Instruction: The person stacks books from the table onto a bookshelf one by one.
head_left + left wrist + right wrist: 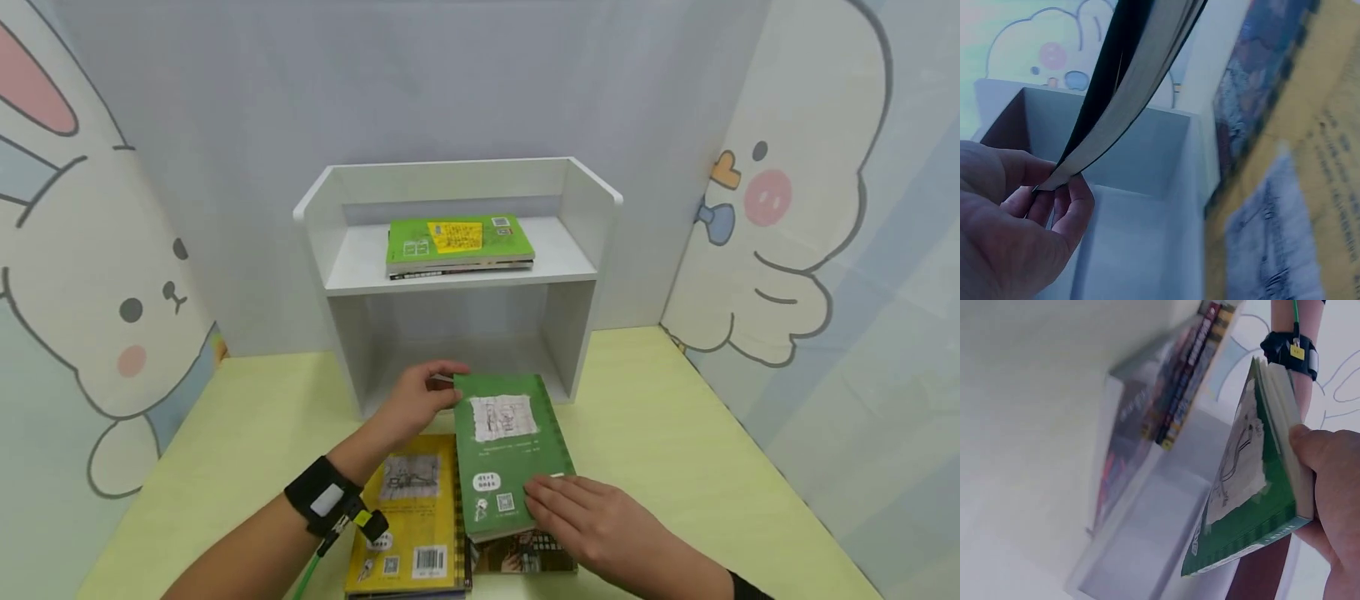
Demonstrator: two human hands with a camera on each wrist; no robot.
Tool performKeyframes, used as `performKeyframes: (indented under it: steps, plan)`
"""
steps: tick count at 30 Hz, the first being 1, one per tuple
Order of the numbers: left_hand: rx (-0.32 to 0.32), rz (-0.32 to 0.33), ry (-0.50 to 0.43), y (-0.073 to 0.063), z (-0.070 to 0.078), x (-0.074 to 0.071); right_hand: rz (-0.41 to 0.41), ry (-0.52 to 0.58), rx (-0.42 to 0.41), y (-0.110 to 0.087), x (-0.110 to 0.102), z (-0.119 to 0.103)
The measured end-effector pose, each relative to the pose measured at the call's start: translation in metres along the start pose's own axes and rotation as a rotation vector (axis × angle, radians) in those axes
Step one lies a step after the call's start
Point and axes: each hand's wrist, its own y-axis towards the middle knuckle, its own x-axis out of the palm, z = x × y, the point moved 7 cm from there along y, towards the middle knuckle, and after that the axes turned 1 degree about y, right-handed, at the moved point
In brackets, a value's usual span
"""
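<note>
A green book (502, 467) with a sketch on its cover is tilted over the table in front of the white shelf, held by both hands. At its upper left corner, my left hand (420, 400) pinches the cover and pages between thumb and fingers, as the left wrist view shows. My right hand (607, 525) grips the lower right side, fingers on the cover; its thumb (1304, 447) is against the page edge in the right wrist view. Beneath the green book lies a dark-covered book (517, 554), mostly hidden. Beside it is a yellow book (412, 533), partly covered by the left forearm.
The white two-tier shelf (461, 282) stands at the back of the pale yellow table (675, 467). On its upper tier lie stacked books, a light green one (453, 237) on top. Walls with cartoon animals rise on both sides.
</note>
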Motion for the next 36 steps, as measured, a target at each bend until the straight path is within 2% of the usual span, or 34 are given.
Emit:
performKeyframes:
  steps: [3, 7, 10, 13, 19, 22, 26, 32, 36]
  plan:
    - [0.005, 0.031, -0.058, 0.000, 0.005, -0.012, 0.046, -0.015, 0.000, 0.004, -0.005, 0.013]
    - [-0.017, 0.085, -0.109, 0.000, 0.002, -0.025, 0.083, -0.053, -0.033, 0.009, -0.003, 0.034]
    - [-0.035, 0.129, -0.137, 0.000, -0.004, -0.033, 0.071, -0.077, -0.072, 0.011, 0.004, 0.051]
    - [-0.058, 0.167, -0.162, 0.001, -0.012, -0.040, 0.026, -0.091, -0.104, 0.011, 0.016, 0.071]
    - [-0.106, 0.227, -0.178, 0.008, -0.038, -0.054, -0.090, -0.166, -0.146, 0.015, 0.052, 0.109]
    - [-0.137, 0.252, -0.170, 0.008, -0.052, -0.058, -0.137, -0.214, -0.167, 0.015, 0.075, 0.120]
    - [-0.172, 0.256, -0.146, 0.005, -0.067, -0.058, -0.174, -0.203, -0.148, 0.012, 0.102, 0.130]
    - [-0.190, 0.278, -0.112, -0.002, -0.076, -0.061, -0.186, -0.139, -0.123, 0.008, 0.134, 0.138]
    - [-0.213, 0.259, -0.043, -0.005, -0.080, -0.060, -0.255, -0.145, -0.117, 0.004, 0.150, 0.140]
